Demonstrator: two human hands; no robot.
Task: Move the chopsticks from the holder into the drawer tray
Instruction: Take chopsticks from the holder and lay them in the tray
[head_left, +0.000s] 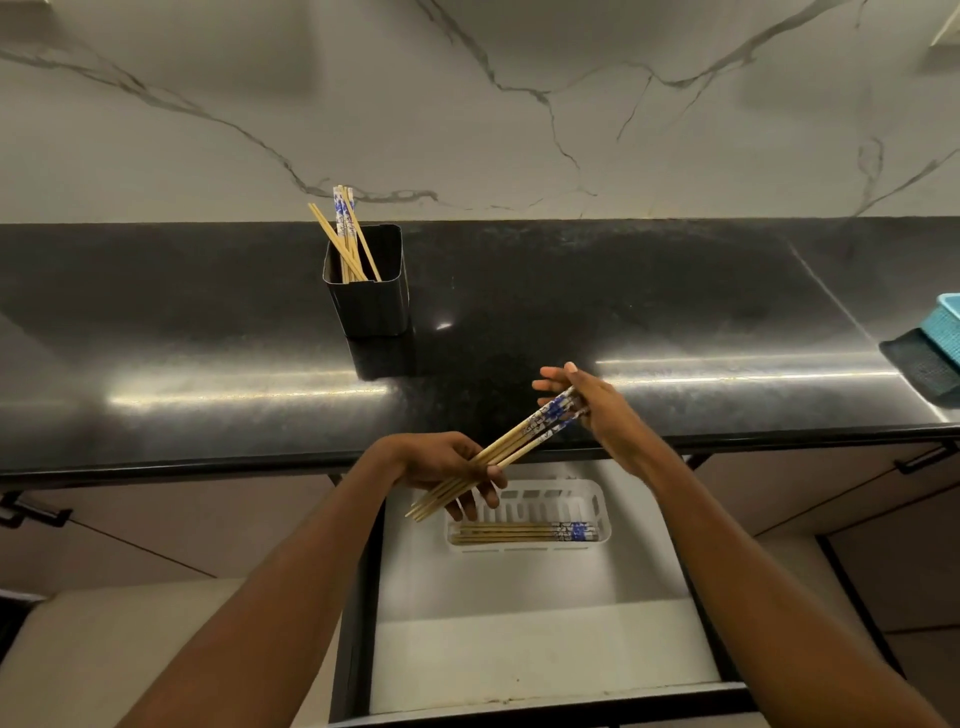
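A bundle of several wooden chopsticks (511, 441) with blue-and-white patterned tops slants over the counter's front edge. My right hand (597, 410) grips the patterned end and my left hand (441, 462) grips the plain end, whose tips point down-left. Just below, a white slotted tray (592, 499) sits in the open drawer, with a few chopsticks (524, 533) lying flat along its near side. The black rectangular holder (371, 301) stands on the counter farther back and to the left, with several chopsticks (345, 234) leaning in it.
The black counter (649, 312) runs across the view under a marble-patterned wall. The drawer (519, 639) is pulled out toward me, pale inside. A blue basket (948, 325) and a dark cloth (919, 366) sit at the counter's right edge. Cabinet handles flank the drawer.
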